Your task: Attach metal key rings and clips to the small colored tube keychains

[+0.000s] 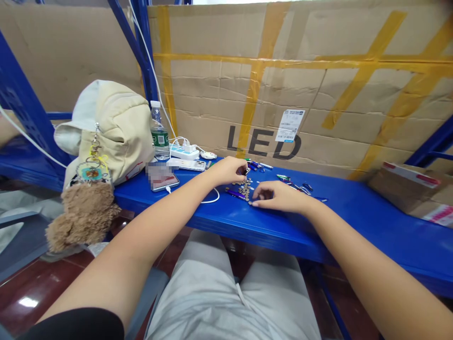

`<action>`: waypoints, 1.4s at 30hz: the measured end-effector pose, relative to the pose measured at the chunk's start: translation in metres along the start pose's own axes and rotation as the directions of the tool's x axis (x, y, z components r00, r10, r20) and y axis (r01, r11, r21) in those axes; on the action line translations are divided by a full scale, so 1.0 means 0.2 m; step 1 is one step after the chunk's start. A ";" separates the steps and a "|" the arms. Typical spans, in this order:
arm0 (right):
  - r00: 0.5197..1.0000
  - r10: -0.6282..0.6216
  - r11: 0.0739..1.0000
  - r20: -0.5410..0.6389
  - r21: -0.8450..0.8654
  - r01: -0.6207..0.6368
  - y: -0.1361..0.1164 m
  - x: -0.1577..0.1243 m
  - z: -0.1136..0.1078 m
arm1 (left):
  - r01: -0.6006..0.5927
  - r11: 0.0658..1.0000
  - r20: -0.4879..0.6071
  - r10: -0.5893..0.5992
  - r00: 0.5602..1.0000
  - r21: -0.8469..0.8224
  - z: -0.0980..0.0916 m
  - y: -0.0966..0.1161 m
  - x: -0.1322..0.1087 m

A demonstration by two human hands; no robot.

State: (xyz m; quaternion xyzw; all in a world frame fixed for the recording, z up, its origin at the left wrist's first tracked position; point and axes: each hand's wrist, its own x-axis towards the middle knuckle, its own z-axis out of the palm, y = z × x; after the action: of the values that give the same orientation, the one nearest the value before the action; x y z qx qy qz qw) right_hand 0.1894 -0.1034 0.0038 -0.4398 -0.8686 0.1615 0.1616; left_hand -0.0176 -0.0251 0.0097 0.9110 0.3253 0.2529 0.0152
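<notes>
Several small round brass-coloured pieces [244, 188] lie in a loose cluster on the blue table. Over the cluster's far side is my left hand [231, 170], its fingertips closed together around something small and partly hidden. My right hand [274, 196] rests at the cluster's right edge. Its fingers are curved and apart, with the lowest fingertip close to one round piece on the tabletop; I cannot tell whether it touches. Between the hands and slightly left, a purple pen [235, 193] lies beside the pieces.
Pens and slim parts [260, 165] lie behind the hands, with more parts [295, 183] to the right. Leftward are a phone [164, 178], power strip [184, 151], water bottle [161, 137] and cream bag [123, 125]. Cardboard [212, 94] stands behind; a box [406, 186] sits right.
</notes>
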 end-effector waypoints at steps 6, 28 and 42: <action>0.999 -0.027 1.000 0.020 -0.008 0.027 0.01 0.02 0.04 | 0.001 1.000 0.028 -0.002 1.000 0.014 -0.01 0.02 -0.01; 0.837 -0.240 0.968 -0.492 -0.191 0.165 0.05 0.04 0.00 | -0.096 0.990 0.142 0.111 0.984 -0.104 0.02 0.13 -0.02; 0.923 -0.273 0.954 -0.270 -0.199 0.224 0.02 0.04 0.05 | -0.011 0.998 0.022 0.013 1.000 -0.059 0.01 0.05 -0.01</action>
State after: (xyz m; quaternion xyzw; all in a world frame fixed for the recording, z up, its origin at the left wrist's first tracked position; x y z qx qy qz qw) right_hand 0.1837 -0.0963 -0.0051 -0.3566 -0.8939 0.0003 0.2716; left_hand -0.0115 -0.0337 0.0096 0.9149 0.3121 0.2522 0.0440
